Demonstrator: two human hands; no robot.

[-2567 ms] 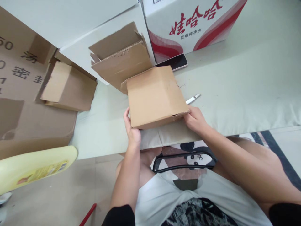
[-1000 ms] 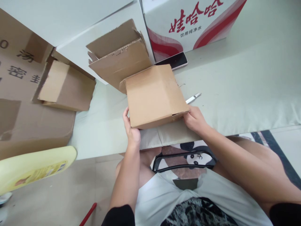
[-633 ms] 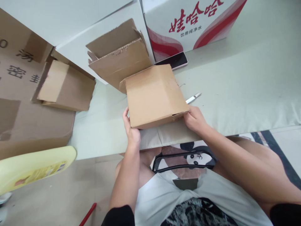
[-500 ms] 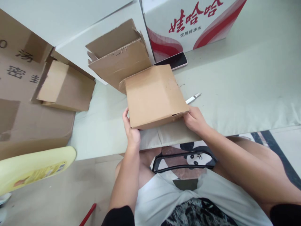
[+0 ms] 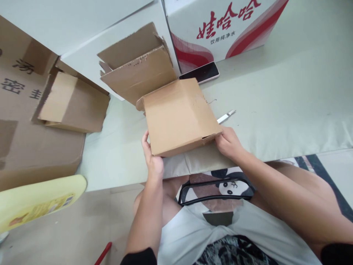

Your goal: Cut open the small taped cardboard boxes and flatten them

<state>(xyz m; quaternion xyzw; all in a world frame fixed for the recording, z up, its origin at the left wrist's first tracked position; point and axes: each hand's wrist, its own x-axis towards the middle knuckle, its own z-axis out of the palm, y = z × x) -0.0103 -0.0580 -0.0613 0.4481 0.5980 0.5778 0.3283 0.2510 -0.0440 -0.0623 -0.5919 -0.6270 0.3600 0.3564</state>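
A brown cardboard box (image 5: 176,117) with its lid raised at the back is held between both hands near the front edge of the table. My left hand (image 5: 153,158) wraps its near left corner, some fingers hidden behind the side. At the near right corner, my right hand (image 5: 228,142) grips the cardboard with its fingers partly under it. The raised lid flap (image 5: 140,71) leans toward a white box behind. A white utility knife (image 5: 226,116) lies on the cloth just beyond my right hand.
A phone (image 5: 202,73) lies against a white and red water carton (image 5: 223,33). To the left stand a small cardboard box (image 5: 79,105) and a large carton (image 5: 16,106). A yellow plastic object (image 5: 46,200) juts in at lower left. Pale cloth (image 5: 289,99) covers the table.
The view has shifted slightly. The box's near left corner sits a little lower, with my left hand moving along with it. Both hands keep their hold.
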